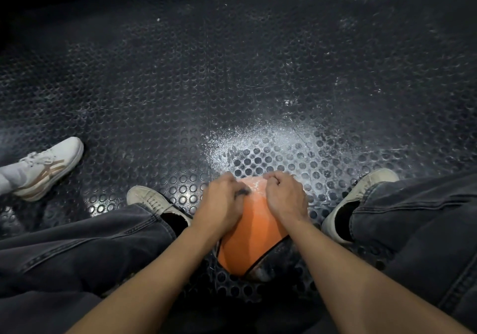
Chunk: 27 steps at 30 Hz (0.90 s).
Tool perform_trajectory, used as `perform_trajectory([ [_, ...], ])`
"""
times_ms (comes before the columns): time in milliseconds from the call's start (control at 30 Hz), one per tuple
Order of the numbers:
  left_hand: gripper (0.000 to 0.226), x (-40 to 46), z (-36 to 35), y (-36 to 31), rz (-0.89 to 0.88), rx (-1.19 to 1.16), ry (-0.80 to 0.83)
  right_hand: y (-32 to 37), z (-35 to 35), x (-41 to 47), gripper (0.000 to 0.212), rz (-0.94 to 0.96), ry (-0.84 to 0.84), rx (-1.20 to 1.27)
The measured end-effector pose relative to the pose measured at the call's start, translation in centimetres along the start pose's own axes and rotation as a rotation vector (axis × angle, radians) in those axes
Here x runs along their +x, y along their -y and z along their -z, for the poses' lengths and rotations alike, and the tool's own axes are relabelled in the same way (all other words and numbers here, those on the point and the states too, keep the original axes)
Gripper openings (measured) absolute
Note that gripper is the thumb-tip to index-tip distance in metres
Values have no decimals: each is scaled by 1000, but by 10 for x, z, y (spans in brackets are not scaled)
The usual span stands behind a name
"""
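Soft, matt, smooth-woven orange cloth [254, 233] with black stitched edging; its far edge is speckled with white flecks. Under it, black rubber floor [232, 75] with raised round studs, semi-glossy and scuffed. Just beyond the cloth, a white powdery or foamy film [258, 137] dulls the rubber. Either side of the cloth, grey-black denim trousers [90, 243], matt, coarse, seams visible. Flanking the cloth, off-white canvas shoes [152, 200], matt and worn. Far left of the cloth, white sneaker [51, 163] with a smooth upper, tan stripes and a slight sheen.
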State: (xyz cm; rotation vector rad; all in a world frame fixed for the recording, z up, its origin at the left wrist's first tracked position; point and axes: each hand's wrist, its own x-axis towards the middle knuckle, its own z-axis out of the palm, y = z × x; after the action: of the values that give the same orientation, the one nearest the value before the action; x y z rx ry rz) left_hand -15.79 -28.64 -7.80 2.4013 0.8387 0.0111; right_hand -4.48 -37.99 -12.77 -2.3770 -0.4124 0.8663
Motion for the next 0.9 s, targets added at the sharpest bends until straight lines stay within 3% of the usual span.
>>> perform_trajectory([
  [100, 17, -17, 5, 0, -189, -53, 120, 1, 1, 0, 26, -22, -10, -12],
  [233, 17, 6, 7, 12, 108, -50, -6, 10, -5, 3, 31, 41, -9, -69],
  [400, 16, -14, 7, 7, -183, -43, 136, 4, -6, -1, 28, 33, -57, -91],
  [533, 17, 7, 9, 21, 76, -5, -22, 13, -10, -3, 27, 46, -25, -56],
  [700, 15, -15, 12, 12, -226, -21, 182, 10, -13, -7, 22, 21, -45, -41],
  [833, 16, 8, 18, 29, 56, 10, 25, 16, -18, -7, 22, 27, -29, -25],
  [900, 17, 4, 17, 17, -40, 20, 44, 15, -19, -7, 19, 19, -46, -31],
])
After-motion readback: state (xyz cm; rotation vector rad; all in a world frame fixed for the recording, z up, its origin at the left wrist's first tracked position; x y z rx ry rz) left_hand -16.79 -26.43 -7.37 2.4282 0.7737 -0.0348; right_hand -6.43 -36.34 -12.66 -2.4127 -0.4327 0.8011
